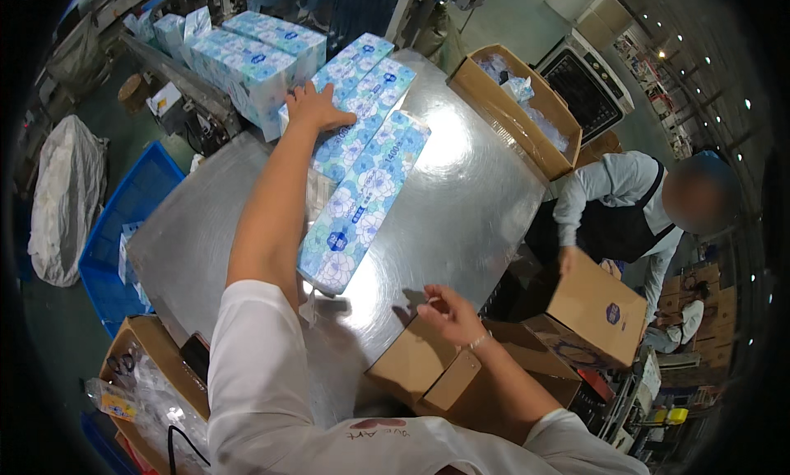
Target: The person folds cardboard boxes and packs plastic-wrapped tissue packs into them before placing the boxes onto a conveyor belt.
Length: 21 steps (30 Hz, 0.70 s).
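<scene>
My left hand [317,109] lies with its fingers spread on a long blue-and-white floral tissue pack [354,63], at the far side of the metal table [461,220]. A second pack [387,96] lies close along its right side, near my thumb. A third pack [366,203] reaches nearer to me, slanted on the table. My right hand [453,314] hovers over the table's near edge beside an open cardboard box [494,368]. Its fingers are loosely bent and apart, with nothing seen between them.
More floral packs [247,59] stand on the machine at the far left. A carton of clear plastic [527,104] is at the far right, a blue crate [123,228] at the left. A carton of wrapping [156,384] stands near left. At right, a co-worker [617,199] handles a box [597,310].
</scene>
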Tool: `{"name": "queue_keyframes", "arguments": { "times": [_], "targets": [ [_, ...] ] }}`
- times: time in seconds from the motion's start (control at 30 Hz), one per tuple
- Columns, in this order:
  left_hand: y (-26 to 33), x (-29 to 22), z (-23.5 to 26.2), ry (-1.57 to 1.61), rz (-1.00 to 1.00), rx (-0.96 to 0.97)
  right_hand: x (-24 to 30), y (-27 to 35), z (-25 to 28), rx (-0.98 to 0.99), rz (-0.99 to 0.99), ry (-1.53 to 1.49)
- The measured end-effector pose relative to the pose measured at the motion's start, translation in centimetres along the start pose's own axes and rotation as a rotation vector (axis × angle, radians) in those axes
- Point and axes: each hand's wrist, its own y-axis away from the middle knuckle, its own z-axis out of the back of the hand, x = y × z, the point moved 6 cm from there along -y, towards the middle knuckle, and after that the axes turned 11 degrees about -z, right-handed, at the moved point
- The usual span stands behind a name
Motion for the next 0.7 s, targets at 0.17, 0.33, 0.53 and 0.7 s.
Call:
{"name": "queue_keyframes", "arguments": {
  "times": [0.17,0.33,0.53,0.7],
  "targets": [
    [2.0,0.0,2.0,0.057,-0.039,0.113,3.4,-9.9,-0.2,0.041,-0.179,-0.414],
    [11.3,-1.6,0.9,0.154,-0.297,-0.072,8.1,-8.3,0.4,-0.149,-0.303,-0.395],
    [24.0,-2.6,3.1,0.502,-0.238,-0.083,1.3,-4.5,3.8,-0.067,-0.297,-0.282],
    [20.2,0.0,-2.5,0.881,0.09,0.105,3.9,-9.7,6.7,-0.092,-0.277,-0.062]
  ]
}}
